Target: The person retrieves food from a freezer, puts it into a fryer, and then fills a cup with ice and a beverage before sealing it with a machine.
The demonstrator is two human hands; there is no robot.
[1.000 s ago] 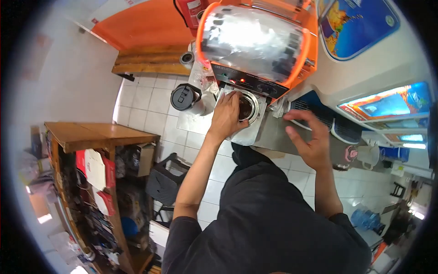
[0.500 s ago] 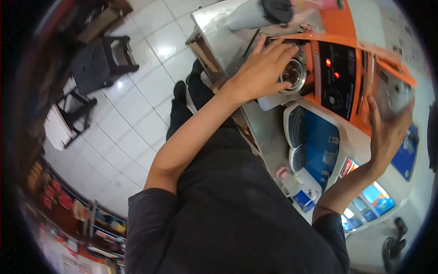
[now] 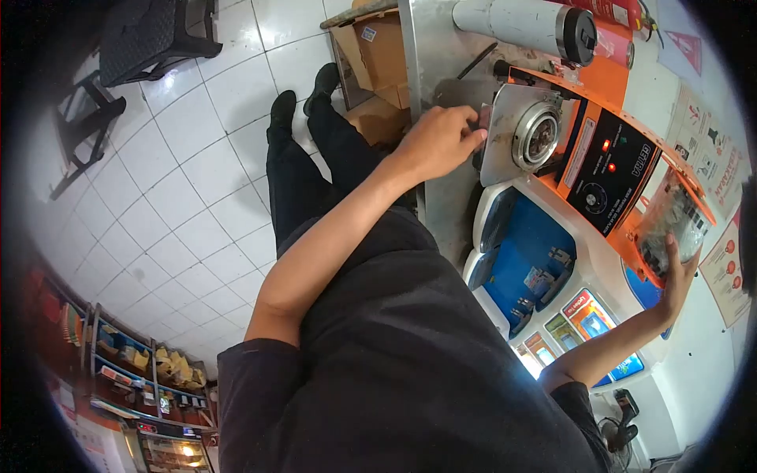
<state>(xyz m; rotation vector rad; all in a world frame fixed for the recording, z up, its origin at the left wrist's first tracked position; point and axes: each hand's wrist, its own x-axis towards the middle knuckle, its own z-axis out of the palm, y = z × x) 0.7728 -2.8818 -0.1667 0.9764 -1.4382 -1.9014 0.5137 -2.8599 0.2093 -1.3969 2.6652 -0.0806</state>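
Observation:
An orange cup sealing machine [image 3: 582, 146] with a black control panel [image 3: 607, 177] and two lit red lights stands on the metal counter. Its metal tray [image 3: 505, 118] sticks out toward me, with a round ring [image 3: 540, 135] holding a cup of dark contents. My left hand [image 3: 441, 142] has its fingers curled at the tray's near edge, closed on it. Against the clear plastic [image 3: 670, 225] at the machine's orange top rests my right hand [image 3: 680, 272], thumb and fingers apart; part of it is hidden behind the plastic.
A white tumbler [image 3: 512, 27] with a black lid lies beside the machine, near a red fire extinguisher [image 3: 611, 9]. A white and blue drink dispenser [image 3: 528, 252] stands close by. Below the counter is a cardboard box [image 3: 371, 59]. A black stool [image 3: 150, 47] stands on the tiled floor.
My left hand has moved from over the round ring to the tray's near edge, leaving ring and cup uncovered. My right hand stays at the machine's top. The view has shifted.

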